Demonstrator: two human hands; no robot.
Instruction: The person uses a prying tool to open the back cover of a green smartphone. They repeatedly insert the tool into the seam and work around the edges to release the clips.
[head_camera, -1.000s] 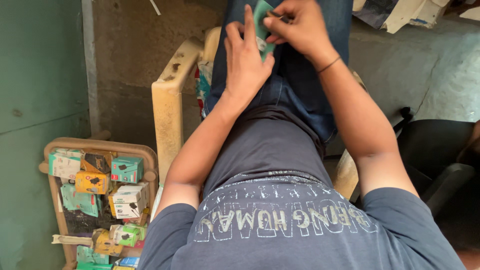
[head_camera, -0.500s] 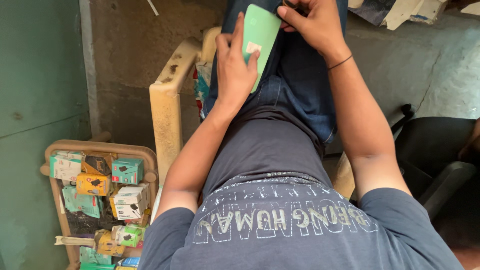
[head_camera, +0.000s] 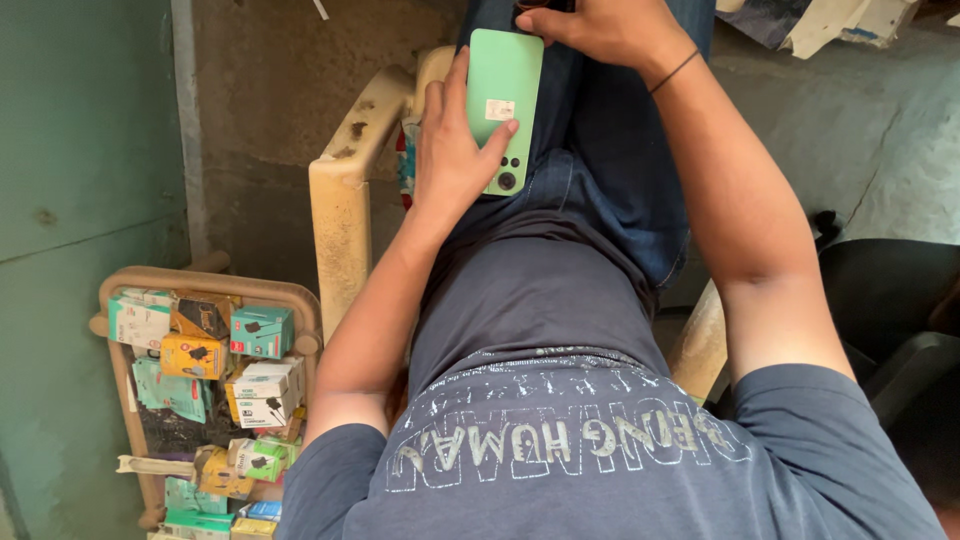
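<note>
The green phone (head_camera: 503, 100) lies face down on the person's lap, near the plastic chair's arm (head_camera: 345, 190). The left hand (head_camera: 455, 155) grips its side, thumb pressed on the back. The right hand (head_camera: 600, 30) has its fingers closed on the top end. This looks like checking the phone. A turn needs both hands firm. Small boxes sit in a tray (head_camera: 280, 292) on the floor.

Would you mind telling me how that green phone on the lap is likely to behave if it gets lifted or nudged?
The green phone looks like a flat, rigid slab, so it should stay stiff. Its smooth back may be slippery, and resting on sloping jeans it could slide. The left hand and right hand steady it.
</note>
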